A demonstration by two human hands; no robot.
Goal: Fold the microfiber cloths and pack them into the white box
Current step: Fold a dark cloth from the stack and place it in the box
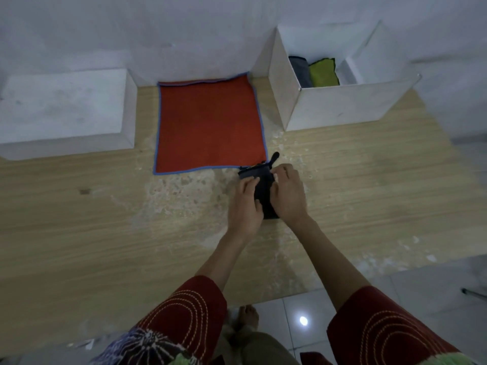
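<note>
Pale floor tiles (pixel 297 304) meet a worn wood-grain surface (pixel 79 233) under white walls (pixel 184 27). Left hand (pixel 245 204) and right hand (pixel 288 196) both grip a small, dark, tightly folded cloth (pixel 264 196).

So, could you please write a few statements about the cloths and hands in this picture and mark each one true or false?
1. The left hand and the right hand both touch the dark cloth. True.
2. The red cloth is folded into a small bundle. False: it lies spread flat on the table.
3. The white box holds a grey cloth and a green cloth. True.
4. The dark cloth is already inside the white box. False: it is on the table, by the red cloth's near corner.
</note>
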